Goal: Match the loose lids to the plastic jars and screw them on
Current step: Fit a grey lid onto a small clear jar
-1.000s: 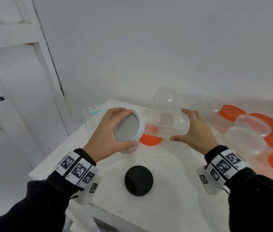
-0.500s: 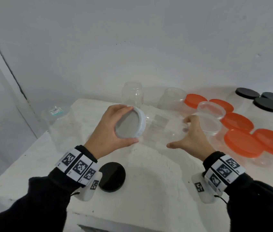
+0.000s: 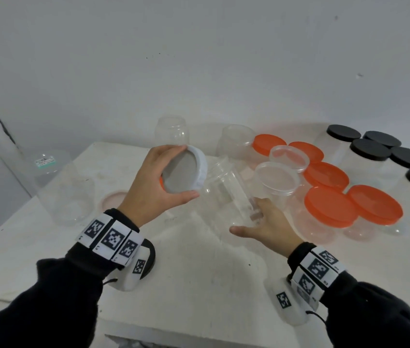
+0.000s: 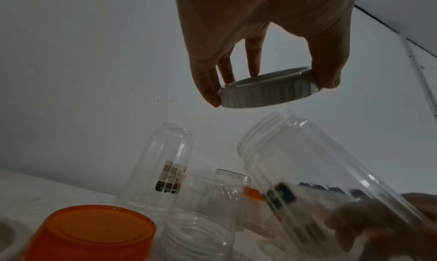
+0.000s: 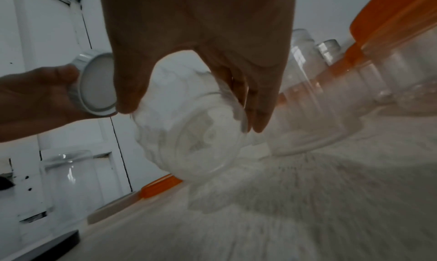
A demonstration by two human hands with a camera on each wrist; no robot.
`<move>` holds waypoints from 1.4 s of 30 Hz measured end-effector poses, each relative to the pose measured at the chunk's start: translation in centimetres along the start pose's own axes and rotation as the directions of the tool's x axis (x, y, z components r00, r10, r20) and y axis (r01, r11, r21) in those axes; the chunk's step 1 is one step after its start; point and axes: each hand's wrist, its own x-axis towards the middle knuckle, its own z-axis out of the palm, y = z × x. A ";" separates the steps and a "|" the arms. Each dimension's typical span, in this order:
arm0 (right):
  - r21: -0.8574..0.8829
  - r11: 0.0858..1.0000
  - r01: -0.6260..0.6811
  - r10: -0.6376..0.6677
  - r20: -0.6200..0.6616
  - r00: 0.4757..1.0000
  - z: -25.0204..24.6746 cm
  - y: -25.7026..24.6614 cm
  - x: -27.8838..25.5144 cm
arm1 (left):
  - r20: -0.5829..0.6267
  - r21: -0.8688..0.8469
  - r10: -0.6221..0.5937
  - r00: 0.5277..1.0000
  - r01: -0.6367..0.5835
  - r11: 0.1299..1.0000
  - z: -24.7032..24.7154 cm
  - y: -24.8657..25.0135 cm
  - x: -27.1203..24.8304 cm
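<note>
The white lid (image 3: 186,172) sits in the left hand (image 3: 153,187), fingers pinching its rim. Just beside it at 4 o'clock, the right hand (image 3: 266,226) wraps around a tilted clear jar (image 3: 226,194) above the table (image 3: 198,285). Orange-lidded jars (image 3: 329,204) stand at 3 o'clock.

A white bench (image 3: 198,285), its top scuffed and stained, stands against a plain white wall (image 3: 198,59) marked with a few small dark specks. At the far left runs a white panelled door (image 5: 54,152) with chipped paint.
</note>
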 end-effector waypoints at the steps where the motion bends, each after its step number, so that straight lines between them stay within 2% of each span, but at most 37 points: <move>1: -0.003 1.000 -0.010 0.011 0.011 1.000 -0.1 0.2 0.0 | -0.001 -0.006 0.002 1.000 -0.002 1.000 0.3 0.1 0.1; 4: -0.001 0.999 -0.046 0.046 0.046 0.998 -0.2 1.1 0.1 | -0.003 -0.016 0.004 1.000 -0.004 1.000 1.3 0.5 0.4; 8: 0.095 0.990 -0.100 0.089 0.113 0.990 -0.6 2.2 0.1 | 0.016 -0.034 0.000 1.000 0.000 0.999 2.7 1.3 0.8; 12: 0.191 0.978 -0.082 0.044 0.193 0.980 -1.4 3.1 -0.1 | 0.065 -0.059 -0.008 0.998 0.012 0.998 4.2 2.2 1.3; 17: 0.201 0.978 -0.063 0.009 0.257 0.966 -2.2 4.1 -0.6 | 0.128 -0.063 0.023 0.991 -0.015 0.998 5.8 2.8 2.0; 24: 0.275 0.961 -0.038 0.000 0.140 0.990 -2.8 4.8 -0.7 | 0.213 -0.074 0.083 0.974 -0.069 0.995 7.4 3.9 3.1; 30: 0.286 0.958 -0.004 -0.040 0.149 0.988 -2.5 4.4 -0.3 | 0.298 -0.046 0.079 0.951 -0.069 0.997 8.5 4.7 3.6; 35: 0.230 0.973 0.031 -0.056 0.102 0.993 -2.3 4.0 -0.2 | 0.378 0.020 0.057 0.924 -0.069 0.997 9.0 5.2 3.6; 42: 0.199 0.979 0.048 -0.074 0.126 0.989 -2.5 3.7 0.0 | 0.386 0.041 0.082 0.919 -0.106 0.994 9.2 4.9 3.5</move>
